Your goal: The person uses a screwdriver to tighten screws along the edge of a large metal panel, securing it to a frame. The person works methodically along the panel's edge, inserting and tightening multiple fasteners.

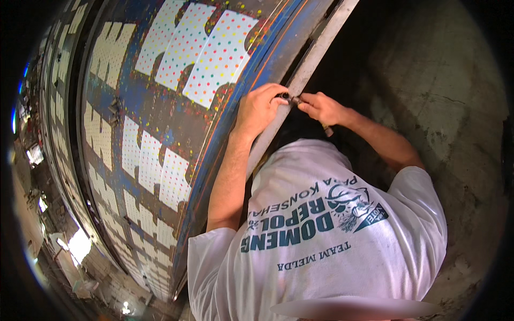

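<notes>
My left hand is closed at the edge of a long pale metal rail, its thumb and fingers pinching a small dark metal fitting. From the other side, my right hand is closed around a slim tool whose brownish end sticks out below the fist; its kind cannot be made out. A short dark metal piece bridges the gap between both hands, over the rail. Fingers hide most of the fitting and the tool.
Left of the rail runs a long, paint-speckled table bearing rows of white cut pieces with coloured dots. Another table with similar pieces stands farther left. Stained concrete floor lies to the right.
</notes>
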Tool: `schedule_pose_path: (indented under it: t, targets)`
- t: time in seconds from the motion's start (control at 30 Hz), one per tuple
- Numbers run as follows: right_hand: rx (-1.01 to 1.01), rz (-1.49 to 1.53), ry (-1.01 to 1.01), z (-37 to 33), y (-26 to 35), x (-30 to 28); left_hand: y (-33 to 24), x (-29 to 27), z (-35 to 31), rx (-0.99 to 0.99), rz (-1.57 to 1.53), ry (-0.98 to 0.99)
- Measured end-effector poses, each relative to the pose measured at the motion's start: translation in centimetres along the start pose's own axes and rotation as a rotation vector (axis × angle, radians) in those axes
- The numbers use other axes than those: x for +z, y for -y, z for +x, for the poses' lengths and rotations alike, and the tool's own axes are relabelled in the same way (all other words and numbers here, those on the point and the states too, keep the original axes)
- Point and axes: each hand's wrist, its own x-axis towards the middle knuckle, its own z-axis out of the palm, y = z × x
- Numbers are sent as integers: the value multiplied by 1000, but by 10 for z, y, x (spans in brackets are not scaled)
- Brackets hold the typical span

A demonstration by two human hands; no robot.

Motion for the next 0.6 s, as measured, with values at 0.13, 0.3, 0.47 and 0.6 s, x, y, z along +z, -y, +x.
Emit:
schedule_pose_path:
  t: [0.13,0.3,0.47,0.6]
  targets:
    - [-152,-855,-282,-10,31,13,2,-1,2,14,72,76]
    - [-174,-973,-261,-22,62,17,9,2,-2,165,30,8]
    - [288,-842,68,-19,81,0,7,3,0,245,138,-31]
    - [413,-714,94,-22,96,1,-5,1,0,468,113,-172]
